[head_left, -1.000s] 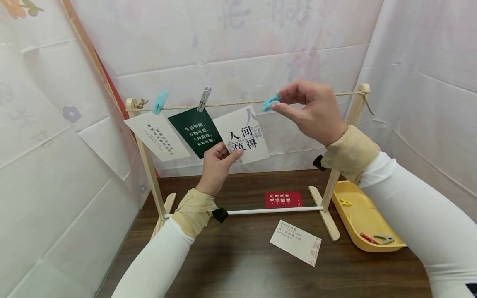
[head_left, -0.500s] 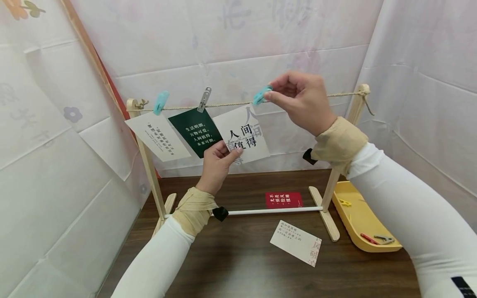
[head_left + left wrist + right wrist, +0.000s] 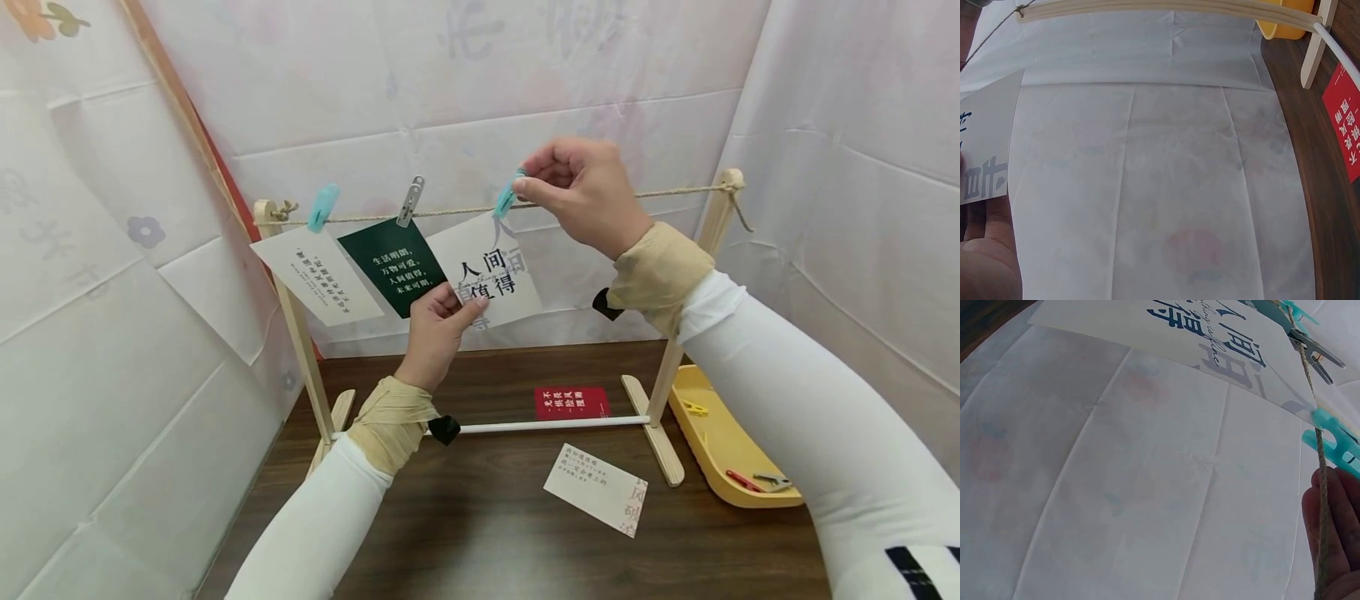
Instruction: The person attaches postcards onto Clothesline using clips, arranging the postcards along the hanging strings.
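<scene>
My left hand point(image 3: 437, 333) pinches the lower left part of a white card point(image 3: 517, 304) printed with dark characters. Its top corner meets the twine point(image 3: 600, 198). Between thumb and fingers, my right hand point(image 3: 588, 196) pinches a light blue clothespin point(image 3: 507, 198) at that corner. In the right wrist view, the clothespin point(image 3: 1338, 447) has its jaws spread, beside the twine and the card's tip. To the left hang a dark green card point(image 3: 390, 258) under a metal clip point(image 3: 411, 200) and a white card point(image 3: 322, 279) under another light blue clothespin point(image 3: 323, 207).
Wooden posts point(image 3: 712, 217) carry the twine, with a white rod point(image 3: 555, 425) low between them. A red card point(image 3: 572, 402) and a white card point(image 3: 596, 490) lie on the dark table point(image 3: 480, 525). The yellow tray point(image 3: 718, 493) at right contains several clips.
My right hand has moved left along the twine, bringing the blue clothespin to the card's top corner and tilting it more upright. The left hand and its card have barely moved.
</scene>
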Available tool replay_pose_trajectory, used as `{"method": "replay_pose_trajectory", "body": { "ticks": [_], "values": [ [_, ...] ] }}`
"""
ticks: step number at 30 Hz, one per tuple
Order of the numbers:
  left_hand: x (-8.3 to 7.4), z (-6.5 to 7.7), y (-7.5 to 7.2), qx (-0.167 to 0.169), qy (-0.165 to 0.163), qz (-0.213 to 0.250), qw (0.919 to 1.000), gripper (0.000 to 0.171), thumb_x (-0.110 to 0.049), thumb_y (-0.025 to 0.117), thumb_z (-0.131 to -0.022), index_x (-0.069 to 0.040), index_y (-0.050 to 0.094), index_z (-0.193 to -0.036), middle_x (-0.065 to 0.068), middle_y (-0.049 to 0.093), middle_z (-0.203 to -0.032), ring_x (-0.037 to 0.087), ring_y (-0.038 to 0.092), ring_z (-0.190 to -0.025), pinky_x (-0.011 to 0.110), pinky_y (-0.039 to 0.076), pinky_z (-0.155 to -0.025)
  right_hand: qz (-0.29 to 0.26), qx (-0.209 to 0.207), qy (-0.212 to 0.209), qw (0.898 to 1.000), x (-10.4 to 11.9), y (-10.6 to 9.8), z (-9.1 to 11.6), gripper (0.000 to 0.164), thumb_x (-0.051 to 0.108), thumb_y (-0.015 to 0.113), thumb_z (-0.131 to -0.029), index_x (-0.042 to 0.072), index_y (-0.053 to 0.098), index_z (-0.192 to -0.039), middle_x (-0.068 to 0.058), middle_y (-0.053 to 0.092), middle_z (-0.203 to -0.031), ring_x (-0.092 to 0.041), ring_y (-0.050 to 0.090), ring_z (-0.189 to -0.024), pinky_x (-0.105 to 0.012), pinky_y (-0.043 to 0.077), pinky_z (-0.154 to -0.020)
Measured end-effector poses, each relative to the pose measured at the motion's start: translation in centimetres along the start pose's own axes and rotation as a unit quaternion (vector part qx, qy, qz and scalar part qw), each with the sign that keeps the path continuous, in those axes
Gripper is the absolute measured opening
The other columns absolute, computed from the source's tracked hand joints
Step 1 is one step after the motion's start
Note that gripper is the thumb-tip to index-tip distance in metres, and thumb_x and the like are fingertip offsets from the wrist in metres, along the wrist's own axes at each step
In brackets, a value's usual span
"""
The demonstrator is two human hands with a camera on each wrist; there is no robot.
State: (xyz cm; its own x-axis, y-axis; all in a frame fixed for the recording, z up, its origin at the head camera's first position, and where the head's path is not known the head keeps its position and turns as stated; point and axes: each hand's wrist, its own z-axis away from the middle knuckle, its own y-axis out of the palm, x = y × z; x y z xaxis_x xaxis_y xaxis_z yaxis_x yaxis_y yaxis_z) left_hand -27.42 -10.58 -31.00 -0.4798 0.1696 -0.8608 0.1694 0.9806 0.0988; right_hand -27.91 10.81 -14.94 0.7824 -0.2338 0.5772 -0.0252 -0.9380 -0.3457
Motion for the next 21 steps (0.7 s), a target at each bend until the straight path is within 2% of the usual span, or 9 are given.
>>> {"method": "replay_pose_trajectory", "body": {
  "ticks": [5,12,21],
  "values": [
    [0.09,-0.03,-0.03,0.000,0.002,-0.003,1.0000,0.035,-0.007,0.072,-0.093,-0.001,0.065,-0.127,0.012,0.071,-0.119,0.023,0.069,-0.106,0.032,0.057,-0.083,0.001,0.021,0.023,1.000,0.26,0.09,-0.15,0.011,0.004,0.074,-0.090,-0.005,0.069,-0.094,-0.016,0.073,-0.084,-0.022,0.073,-0.076,-0.028,0.058,-0.073],
    [0.17,-0.06,-0.03,0.000,0.003,-0.002,1.0000,0.034,-0.007,0.072,-0.094,0.000,0.065,-0.126,0.012,0.071,-0.118,0.023,0.069,-0.106,0.033,0.056,-0.084,0.035,0.043,0.042,0.998,0.48,0.11,-0.44,0.014,0.008,0.073,-0.093,-0.004,0.069,-0.099,-0.015,0.073,-0.088,-0.021,0.073,-0.080,-0.028,0.058,-0.075],
    [0.09,-0.04,0.01,-0.003,0.000,-0.005,1.0000,0.034,-0.007,0.071,-0.094,-0.001,0.065,-0.127,0.012,0.071,-0.119,0.023,0.068,-0.107,0.032,0.056,-0.084,0.076,0.040,0.062,0.994,0.67,-0.28,-0.71,0.025,0.014,0.077,-0.090,-0.004,0.073,-0.106,-0.014,0.075,-0.093,-0.014,0.072,-0.078,-0.025,0.057,-0.074]
  ]
}}
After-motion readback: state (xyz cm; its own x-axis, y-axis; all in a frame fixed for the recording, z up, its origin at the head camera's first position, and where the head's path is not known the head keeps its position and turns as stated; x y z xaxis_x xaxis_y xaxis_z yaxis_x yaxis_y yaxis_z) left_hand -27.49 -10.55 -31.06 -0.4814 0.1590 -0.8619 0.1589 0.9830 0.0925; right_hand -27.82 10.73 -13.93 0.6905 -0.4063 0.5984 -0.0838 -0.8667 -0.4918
